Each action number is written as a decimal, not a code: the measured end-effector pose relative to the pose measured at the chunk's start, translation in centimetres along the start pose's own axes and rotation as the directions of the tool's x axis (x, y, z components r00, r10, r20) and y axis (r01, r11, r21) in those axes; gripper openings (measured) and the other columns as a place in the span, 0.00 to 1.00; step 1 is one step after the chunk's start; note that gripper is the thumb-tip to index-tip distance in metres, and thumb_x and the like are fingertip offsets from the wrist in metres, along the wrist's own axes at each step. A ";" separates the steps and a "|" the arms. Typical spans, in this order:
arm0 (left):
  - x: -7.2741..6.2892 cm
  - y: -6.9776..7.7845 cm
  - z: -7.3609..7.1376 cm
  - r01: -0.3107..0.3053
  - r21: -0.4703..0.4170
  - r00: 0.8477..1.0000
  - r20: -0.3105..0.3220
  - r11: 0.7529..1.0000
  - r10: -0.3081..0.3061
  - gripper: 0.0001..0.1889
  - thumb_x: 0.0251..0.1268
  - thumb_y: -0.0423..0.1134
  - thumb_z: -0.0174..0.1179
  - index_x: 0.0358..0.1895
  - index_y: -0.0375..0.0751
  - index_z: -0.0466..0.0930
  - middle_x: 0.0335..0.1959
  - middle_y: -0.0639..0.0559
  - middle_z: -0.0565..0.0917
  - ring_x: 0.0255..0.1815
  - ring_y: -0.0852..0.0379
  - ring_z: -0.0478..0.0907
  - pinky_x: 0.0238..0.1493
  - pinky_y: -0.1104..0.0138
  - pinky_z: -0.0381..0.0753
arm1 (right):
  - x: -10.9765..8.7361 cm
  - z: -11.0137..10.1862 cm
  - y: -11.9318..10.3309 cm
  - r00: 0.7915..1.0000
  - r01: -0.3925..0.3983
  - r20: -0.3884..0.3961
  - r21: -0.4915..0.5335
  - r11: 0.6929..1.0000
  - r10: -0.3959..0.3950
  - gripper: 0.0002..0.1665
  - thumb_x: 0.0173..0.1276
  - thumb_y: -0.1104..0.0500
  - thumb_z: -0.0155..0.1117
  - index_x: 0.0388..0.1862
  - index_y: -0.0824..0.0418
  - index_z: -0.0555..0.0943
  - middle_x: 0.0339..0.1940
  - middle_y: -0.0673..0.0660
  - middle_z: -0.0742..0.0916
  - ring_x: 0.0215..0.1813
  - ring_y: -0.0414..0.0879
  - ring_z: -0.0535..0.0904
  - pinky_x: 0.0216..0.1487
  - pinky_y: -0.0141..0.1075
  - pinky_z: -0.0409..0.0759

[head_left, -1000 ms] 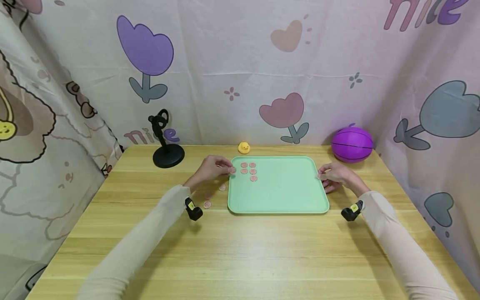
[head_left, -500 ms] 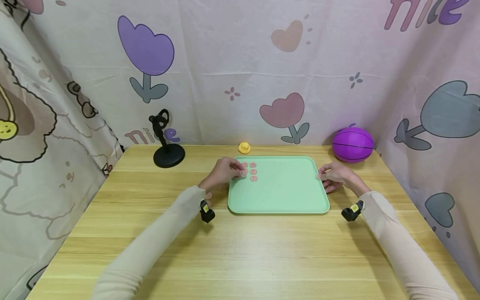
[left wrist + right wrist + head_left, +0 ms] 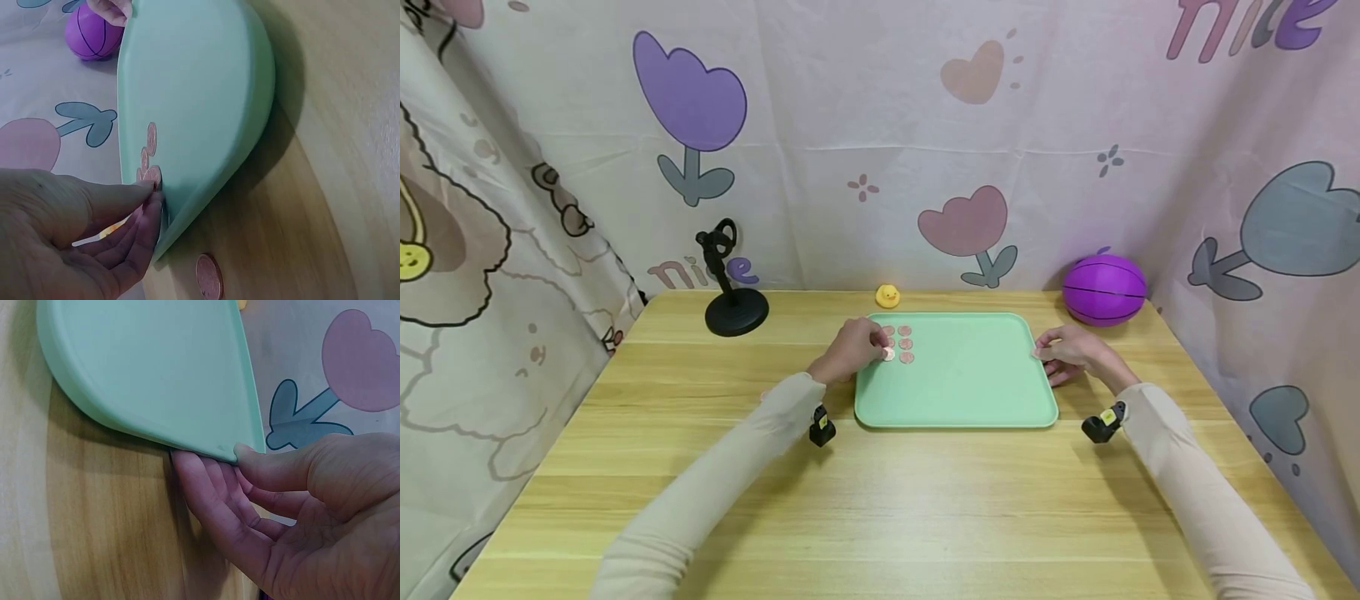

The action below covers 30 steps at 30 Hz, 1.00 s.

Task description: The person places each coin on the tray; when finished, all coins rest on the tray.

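- Nearest us, two pale sleeves [image 3: 715, 492] stretch in over the wooden tabletop [image 3: 940, 517], a small black camera [image 3: 822, 427] strapped at each wrist.
- Down on the wood, close by the tray's outer edge, lies a loose copper coin [image 3: 209, 276], caught by the left wrist view.
- Here's the left hand [image 3: 852, 348], reaching over the tray's left rim, thumb and fingers pinching one coin [image 3: 889, 354]; whether that coin touches the tray's surface, I can't tell.
- Across on the other side, the right hand [image 3: 1070, 353] grips the tray's right edge, thumb on the rim, fingers curled against the outside.
- Between them sits the green tray [image 3: 973, 375], flat on the tabletop.
- And inside it, toward the far left corner, coins [image 3: 906, 343] line up in two columns: three on the right, two on the left, with the pinched one at the near end of that left column.
- Farther back, a black stand [image 3: 737, 312] at left, a purple ball [image 3: 1104, 290] at right, a yellow duck [image 3: 887, 296] just behind the tray.
- Behind everything hangs a flower-printed cloth [image 3: 820, 100].
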State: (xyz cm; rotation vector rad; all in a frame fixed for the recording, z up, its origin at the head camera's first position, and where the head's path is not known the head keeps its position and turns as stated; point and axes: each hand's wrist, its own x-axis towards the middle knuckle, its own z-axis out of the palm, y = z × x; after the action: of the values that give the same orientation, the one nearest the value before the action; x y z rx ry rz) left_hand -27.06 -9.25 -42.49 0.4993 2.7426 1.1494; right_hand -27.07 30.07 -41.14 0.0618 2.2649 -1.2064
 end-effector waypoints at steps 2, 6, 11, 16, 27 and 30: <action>0.0 0.0 0.1 -0.006 0.005 1.000 -0.004 1.000 0.006 0.04 0.68 0.23 0.64 0.35 0.31 0.86 0.34 0.44 0.85 0.38 0.52 0.77 0.36 0.70 0.76 | 0.0 0.0 0.0 1.000 0.000 -0.002 0.000 1.000 0.000 0.14 0.81 0.65 0.57 0.57 0.74 0.71 0.32 0.55 0.82 0.30 0.42 0.85 0.40 0.42 0.90; -0.1 -0.1 0.1 -0.020 0.026 1.000 -0.012 0.999 0.021 0.07 0.67 0.21 0.62 0.33 0.31 0.86 0.33 0.45 0.86 0.38 0.53 0.76 0.35 0.70 0.75 | 0.0 0.1 -0.1 1.000 0.000 -0.006 -0.001 1.000 0.000 0.14 0.81 0.65 0.57 0.57 0.73 0.71 0.32 0.55 0.83 0.30 0.42 0.85 0.40 0.42 0.90; -0.2 0.0 0.0 -0.020 0.023 1.000 -0.006 1.000 0.020 0.06 0.67 0.21 0.61 0.34 0.31 0.87 0.33 0.45 0.85 0.39 0.52 0.76 0.35 0.70 0.75 | -0.1 0.0 -0.1 1.000 -0.003 -0.008 -0.010 1.000 0.003 0.15 0.81 0.64 0.58 0.58 0.73 0.71 0.31 0.55 0.82 0.30 0.42 0.85 0.39 0.42 0.90; -0.3 0.0 -0.5 -0.052 0.017 0.998 0.021 0.999 0.051 0.03 0.70 0.24 0.64 0.37 0.29 0.85 0.36 0.43 0.86 0.39 0.52 0.77 0.37 0.69 0.77 | -0.1 0.1 -0.1 1.000 0.002 -0.003 -0.007 1.000 -0.002 0.15 0.81 0.64 0.58 0.58 0.74 0.71 0.32 0.55 0.82 0.30 0.42 0.85 0.39 0.42 0.90; -0.9 -1.2 -5.0 -0.077 0.019 0.997 -0.003 0.997 0.077 0.10 0.77 0.31 0.60 0.54 0.31 0.84 0.50 0.42 0.86 0.52 0.46 0.82 0.56 0.55 0.83 | -0.1 0.0 -0.1 1.000 -0.008 0.010 -0.009 1.000 0.008 0.14 0.81 0.65 0.56 0.58 0.74 0.71 0.34 0.56 0.81 0.32 0.43 0.84 0.40 0.42 0.90; -1.5 -2.1 -5.8 -0.084 0.005 0.996 0.009 0.996 0.084 0.11 0.76 0.30 0.60 0.55 0.30 0.83 0.50 0.40 0.86 0.52 0.45 0.82 0.59 0.53 0.82 | -0.2 0.0 -0.1 1.000 -0.002 0.009 -0.007 1.000 0.002 0.15 0.81 0.65 0.56 0.58 0.75 0.71 0.33 0.56 0.82 0.32 0.43 0.83 0.40 0.42 0.90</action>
State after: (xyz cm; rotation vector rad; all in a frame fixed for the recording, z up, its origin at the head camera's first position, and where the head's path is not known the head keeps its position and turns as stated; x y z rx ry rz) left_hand -27.59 -15.08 -39.93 0.6248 2.7419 1.1552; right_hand -26.94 30.04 -40.96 0.0555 2.2608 -1.1958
